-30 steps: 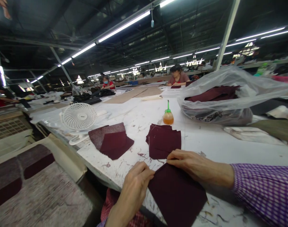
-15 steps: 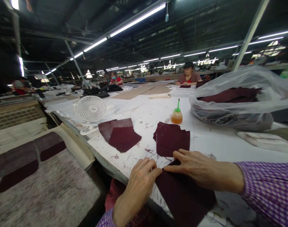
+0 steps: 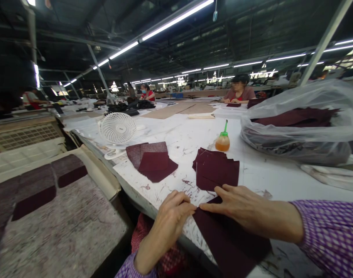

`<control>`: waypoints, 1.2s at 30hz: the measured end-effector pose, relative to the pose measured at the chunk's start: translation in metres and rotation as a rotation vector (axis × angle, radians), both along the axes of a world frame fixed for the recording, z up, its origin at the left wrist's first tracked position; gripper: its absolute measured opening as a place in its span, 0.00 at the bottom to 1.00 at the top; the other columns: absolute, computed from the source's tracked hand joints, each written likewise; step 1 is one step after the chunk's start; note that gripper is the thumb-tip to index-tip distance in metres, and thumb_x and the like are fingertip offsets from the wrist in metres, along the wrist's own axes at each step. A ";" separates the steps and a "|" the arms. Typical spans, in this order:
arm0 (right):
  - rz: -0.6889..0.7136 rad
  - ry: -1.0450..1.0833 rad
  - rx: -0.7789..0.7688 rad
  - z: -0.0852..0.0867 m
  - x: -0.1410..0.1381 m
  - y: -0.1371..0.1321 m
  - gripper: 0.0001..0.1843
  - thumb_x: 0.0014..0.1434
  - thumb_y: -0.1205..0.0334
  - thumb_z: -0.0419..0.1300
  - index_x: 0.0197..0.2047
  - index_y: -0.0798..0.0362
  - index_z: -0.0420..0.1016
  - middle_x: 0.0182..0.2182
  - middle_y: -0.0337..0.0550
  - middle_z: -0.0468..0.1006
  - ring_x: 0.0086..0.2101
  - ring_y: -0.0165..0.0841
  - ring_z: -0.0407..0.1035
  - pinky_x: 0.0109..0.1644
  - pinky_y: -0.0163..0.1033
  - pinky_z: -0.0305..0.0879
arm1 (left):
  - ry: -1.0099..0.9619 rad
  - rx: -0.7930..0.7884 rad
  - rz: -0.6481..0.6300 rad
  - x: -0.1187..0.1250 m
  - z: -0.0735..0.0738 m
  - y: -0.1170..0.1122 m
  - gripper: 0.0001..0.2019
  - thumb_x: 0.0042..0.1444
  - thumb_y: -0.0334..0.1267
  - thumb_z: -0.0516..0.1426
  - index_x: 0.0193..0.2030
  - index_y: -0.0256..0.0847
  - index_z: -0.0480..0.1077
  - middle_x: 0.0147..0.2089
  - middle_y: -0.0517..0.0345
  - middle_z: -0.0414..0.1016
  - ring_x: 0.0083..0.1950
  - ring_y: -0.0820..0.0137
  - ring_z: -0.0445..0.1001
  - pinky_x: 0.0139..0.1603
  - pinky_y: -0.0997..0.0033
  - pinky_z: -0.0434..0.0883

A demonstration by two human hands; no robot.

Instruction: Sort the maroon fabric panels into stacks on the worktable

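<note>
A dark maroon fabric piece [image 3: 225,239] lies at the table's near edge, partly hanging over it. At its upper left corner, my left hand [image 3: 174,212] has thumb and fingers pressed together on the cloth's tip. My right hand [image 3: 245,208] rests across the top edge, thumb stretched toward the same corner and fingers bent over the cloth. Both thumbs nearly meet there. Just beyond, a small stack of maroon pieces [image 3: 218,170] lies flat. Left of it are more maroon pieces [image 3: 157,166], one with a greyish side up.
An oil bottle with green spout [image 3: 222,143] stands behind the stack. A white fan [image 3: 118,129] sits at the table's left edge. On the right is a clear plastic bag [image 3: 298,143] with maroon cloth inside. A lower padded surface [image 3: 75,212] holds more pieces. Co-workers sit farther back.
The view has turned slightly left, so the tabletop things appear farther right. My left fingers have drawn closer together at the cloth's corner. The right hand keeps its place on the cloth.
</note>
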State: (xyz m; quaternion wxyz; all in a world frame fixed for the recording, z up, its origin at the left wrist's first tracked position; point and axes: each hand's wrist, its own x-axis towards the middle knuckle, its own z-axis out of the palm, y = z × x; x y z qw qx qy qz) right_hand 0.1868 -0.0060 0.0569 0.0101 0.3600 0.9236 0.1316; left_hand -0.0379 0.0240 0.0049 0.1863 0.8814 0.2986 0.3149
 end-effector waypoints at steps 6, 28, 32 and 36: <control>-0.036 -0.048 0.051 -0.004 -0.016 -0.004 0.37 0.57 0.74 0.50 0.65 0.35 0.50 0.33 0.45 0.69 0.24 0.32 0.60 0.25 0.37 0.45 | -0.109 -0.151 -0.041 -0.015 0.002 0.001 0.10 0.62 0.32 0.51 0.38 0.41 0.74 0.40 0.55 0.72 0.44 0.69 0.68 0.45 0.69 0.67; -0.404 0.476 0.016 -0.007 0.070 0.100 0.15 0.58 0.63 0.53 0.48 0.56 0.67 0.42 0.52 0.73 0.41 0.40 0.67 0.46 0.48 0.64 | 0.238 0.103 -0.006 0.042 0.005 0.046 0.13 0.59 0.29 0.50 0.48 0.35 0.71 0.52 0.49 0.72 0.53 0.65 0.69 0.55 0.65 0.68; -0.278 0.373 0.087 -0.017 0.055 0.087 0.19 0.60 0.57 0.54 0.52 0.56 0.69 0.53 0.56 0.67 0.52 0.46 0.61 0.54 0.55 0.58 | 0.286 0.153 0.027 0.049 0.010 0.052 0.10 0.59 0.31 0.51 0.43 0.36 0.72 0.48 0.50 0.73 0.50 0.64 0.70 0.53 0.64 0.68; -0.163 0.316 -0.108 -0.016 0.035 0.060 0.25 0.60 0.50 0.54 0.56 0.54 0.67 0.54 0.55 0.68 0.52 0.46 0.63 0.54 0.54 0.61 | 0.288 0.175 0.053 0.043 0.011 0.053 0.10 0.60 0.32 0.50 0.41 0.38 0.72 0.43 0.53 0.73 0.46 0.65 0.70 0.50 0.65 0.69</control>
